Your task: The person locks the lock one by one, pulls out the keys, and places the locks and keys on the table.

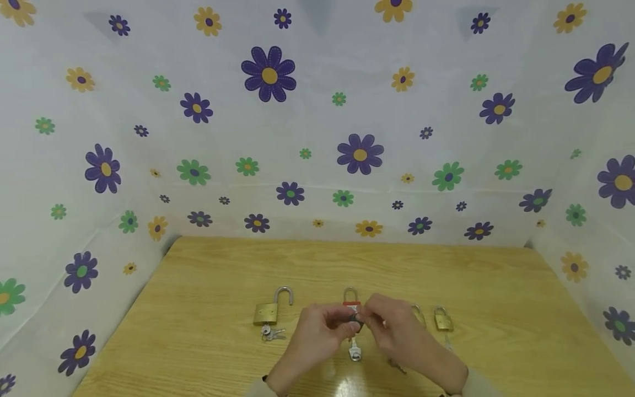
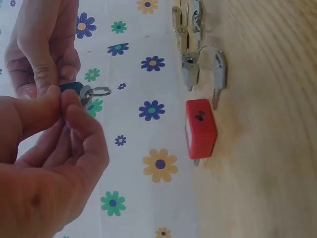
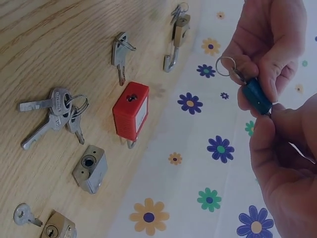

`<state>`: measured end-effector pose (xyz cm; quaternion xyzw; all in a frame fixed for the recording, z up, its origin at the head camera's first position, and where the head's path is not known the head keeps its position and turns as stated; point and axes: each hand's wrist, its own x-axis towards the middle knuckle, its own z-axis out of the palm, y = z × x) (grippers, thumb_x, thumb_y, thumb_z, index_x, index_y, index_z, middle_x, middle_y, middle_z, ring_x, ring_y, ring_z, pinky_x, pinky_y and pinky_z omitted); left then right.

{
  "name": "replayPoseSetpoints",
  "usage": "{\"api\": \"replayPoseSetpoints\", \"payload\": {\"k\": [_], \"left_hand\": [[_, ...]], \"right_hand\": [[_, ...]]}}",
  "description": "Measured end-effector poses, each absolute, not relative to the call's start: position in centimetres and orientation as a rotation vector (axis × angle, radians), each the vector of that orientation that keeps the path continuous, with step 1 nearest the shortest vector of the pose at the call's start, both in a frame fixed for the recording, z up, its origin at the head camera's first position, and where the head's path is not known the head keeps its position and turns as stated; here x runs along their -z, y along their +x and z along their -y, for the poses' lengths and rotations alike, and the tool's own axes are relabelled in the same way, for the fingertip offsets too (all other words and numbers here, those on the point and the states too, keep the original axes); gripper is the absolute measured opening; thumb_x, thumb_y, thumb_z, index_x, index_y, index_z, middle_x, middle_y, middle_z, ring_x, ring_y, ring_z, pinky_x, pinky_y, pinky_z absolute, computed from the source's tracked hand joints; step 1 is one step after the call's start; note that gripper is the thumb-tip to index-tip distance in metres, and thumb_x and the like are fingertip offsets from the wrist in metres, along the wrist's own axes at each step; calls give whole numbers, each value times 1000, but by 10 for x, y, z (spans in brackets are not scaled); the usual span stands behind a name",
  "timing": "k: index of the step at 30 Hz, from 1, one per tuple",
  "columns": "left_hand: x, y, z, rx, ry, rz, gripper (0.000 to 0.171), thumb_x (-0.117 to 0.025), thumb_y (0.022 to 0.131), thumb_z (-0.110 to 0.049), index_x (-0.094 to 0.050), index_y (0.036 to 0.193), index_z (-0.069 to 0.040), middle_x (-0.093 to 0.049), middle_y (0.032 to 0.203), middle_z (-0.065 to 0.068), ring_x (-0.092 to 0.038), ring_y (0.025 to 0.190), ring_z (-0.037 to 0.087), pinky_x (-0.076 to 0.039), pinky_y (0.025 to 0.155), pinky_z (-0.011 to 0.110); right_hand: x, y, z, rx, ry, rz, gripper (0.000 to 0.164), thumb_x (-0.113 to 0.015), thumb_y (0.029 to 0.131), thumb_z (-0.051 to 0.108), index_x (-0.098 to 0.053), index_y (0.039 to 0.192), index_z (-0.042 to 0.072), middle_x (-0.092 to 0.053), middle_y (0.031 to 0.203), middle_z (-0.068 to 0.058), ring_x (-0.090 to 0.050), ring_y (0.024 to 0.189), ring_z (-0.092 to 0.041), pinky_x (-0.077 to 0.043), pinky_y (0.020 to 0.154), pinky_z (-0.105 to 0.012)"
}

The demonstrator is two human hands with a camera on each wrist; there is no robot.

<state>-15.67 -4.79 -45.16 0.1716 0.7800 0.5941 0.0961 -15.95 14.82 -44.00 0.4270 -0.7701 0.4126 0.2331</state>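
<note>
In the head view my left hand [image 1: 317, 333] and right hand [image 1: 399, 325] meet above the table. Between them is a small teal cylinder-like piece [image 3: 256, 95] with a metal key ring [image 3: 224, 66] on one end. The left hand [image 3: 275, 39] pinches its body, while fingertips of the right hand [image 3: 285, 144] pinch a thin metal bit at its other end. Fingers hide part of it, so its exact kind is unclear. Beyond the hands lies a red padlock [image 1: 351, 304], its keyhole facing me, with a key [image 1: 354, 351] in front of it.
On the wooden table [image 1: 208, 275], an open brass padlock [image 1: 265, 314] with keys [image 1: 270, 333] lies at left. Smaller padlocks [image 1: 443, 319] lie at right, one partly behind the right hand. A bunch of keys [image 3: 59, 101] and a single key [image 3: 24, 214] lie near them. Flowered cloth [image 1: 317, 121] surrounds the table.
</note>
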Motion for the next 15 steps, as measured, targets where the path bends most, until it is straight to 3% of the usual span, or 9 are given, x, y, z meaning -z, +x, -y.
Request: {"api": "replayPoseSetpoints", "payload": {"k": [9, 15], "left_hand": [[446, -161, 54, -1713, 543, -2269, 23, -76, 94, -25, -79, 112, -11, -79, 108, 6, -74, 88, 9, -58, 75, 21], [446, -162, 58, -1658, 613, -2259, 20, -76, 94, -21, -80, 108, -8, -79, 96, 11, -69, 77, 9, -55, 68, 19]], "right_hand": [[437, -157, -149, -1170, 1046, 2244, 21, -75, 85, -9, -67, 89, 9, -72, 81, 1, -64, 71, 2, -52, 62, -11], [439, -155, -145, -1189, 1056, 2234, 21, -75, 86, -9, -69, 90, 10, -72, 81, 1, -62, 69, 3, -50, 61, -10]]}}
